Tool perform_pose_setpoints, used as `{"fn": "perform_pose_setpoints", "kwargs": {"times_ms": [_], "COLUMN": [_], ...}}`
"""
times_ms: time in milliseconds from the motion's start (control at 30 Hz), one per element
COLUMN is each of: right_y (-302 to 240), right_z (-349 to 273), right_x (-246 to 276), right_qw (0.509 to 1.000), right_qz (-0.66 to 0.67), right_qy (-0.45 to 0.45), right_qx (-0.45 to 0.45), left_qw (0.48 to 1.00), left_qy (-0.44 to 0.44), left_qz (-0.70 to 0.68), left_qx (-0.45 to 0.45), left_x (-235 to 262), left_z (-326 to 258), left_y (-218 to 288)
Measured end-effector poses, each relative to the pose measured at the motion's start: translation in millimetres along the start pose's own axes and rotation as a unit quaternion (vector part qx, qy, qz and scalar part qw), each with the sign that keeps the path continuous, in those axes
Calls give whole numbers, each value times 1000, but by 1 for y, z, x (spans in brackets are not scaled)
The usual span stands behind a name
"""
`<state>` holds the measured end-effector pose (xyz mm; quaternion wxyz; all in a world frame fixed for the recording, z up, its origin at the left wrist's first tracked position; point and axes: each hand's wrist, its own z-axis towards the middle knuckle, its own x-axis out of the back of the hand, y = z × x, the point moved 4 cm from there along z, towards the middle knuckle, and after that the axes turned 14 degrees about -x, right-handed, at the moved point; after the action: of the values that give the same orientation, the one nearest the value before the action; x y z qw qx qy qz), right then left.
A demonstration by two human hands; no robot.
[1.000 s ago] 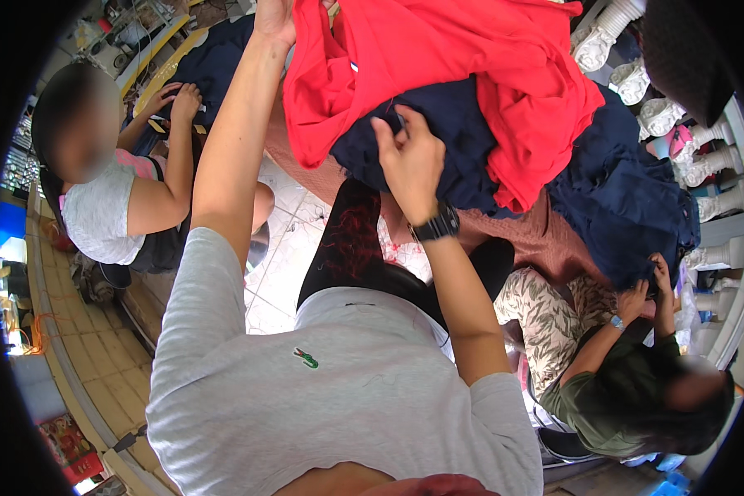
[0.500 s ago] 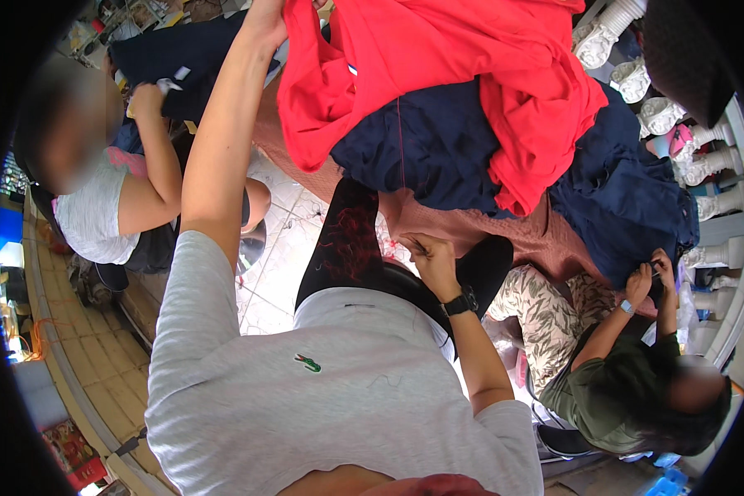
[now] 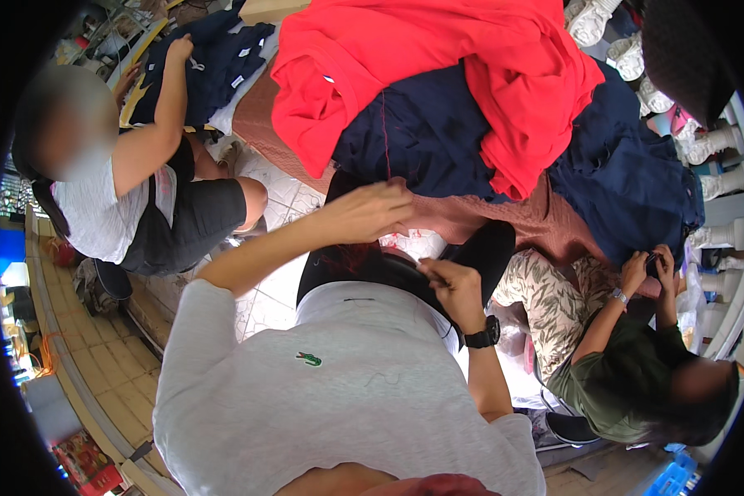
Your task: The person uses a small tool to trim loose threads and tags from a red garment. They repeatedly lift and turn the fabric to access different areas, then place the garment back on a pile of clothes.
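A red garment (image 3: 422, 41) lies heaped over dark navy cloth (image 3: 430, 124) in front of me. A thin red thread (image 3: 384, 124) runs down from it across the navy cloth. My left hand (image 3: 370, 213) is at the thread's lower end, just below the navy cloth. Its fingers are bent together and a little blurred; I cannot see whether they grip the thread. Lower and to the right, my right hand (image 3: 457, 289) is closed in a pinch above my lap. What lies between its thumb and fingers is too small to make out.
Brown quilted cloth (image 3: 504, 219) hangs beneath the garments. On the left a person (image 3: 116, 190) handles dark navy pieces (image 3: 215, 74). To the right, another person (image 3: 620, 372) works near a second navy pile (image 3: 636, 182). White balusters (image 3: 715, 174) line the right side.
My left hand has left the red garment and come down to the thread's lower end. My right hand has moved slightly lower and right. The left-hand person's arm has reached farther out.
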<state>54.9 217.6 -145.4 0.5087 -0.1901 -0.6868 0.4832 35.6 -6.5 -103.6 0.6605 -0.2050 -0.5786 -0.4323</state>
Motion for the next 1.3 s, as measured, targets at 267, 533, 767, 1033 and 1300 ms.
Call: {"fn": "perform_pose_setpoints", "kwargs": {"times_ms": [267,533,767,1033,1300], "right_y": [-7,-64,-10,-59,-31], "right_z": [26,102,84,80,124], "right_x": [38,-17,-86,39,23], "right_qw": [986,960,971,933,919], "right_qz": [-88,-72,-224,2,-29], "right_qy": [120,268,-16,357,388], "right_qx": [-77,41,86,38,64], "left_qw": [666,376,422,844,870], "left_qy": [460,188,24,196,445], "left_qz": [-411,-256,-431,-193,106], "left_qx": [420,871,797,461,183], "left_x": [-98,-323,-366,-93,59], "left_z": [-196,-526,-434,-193,12], "left_y": [-25,117,141,2,-32]}}
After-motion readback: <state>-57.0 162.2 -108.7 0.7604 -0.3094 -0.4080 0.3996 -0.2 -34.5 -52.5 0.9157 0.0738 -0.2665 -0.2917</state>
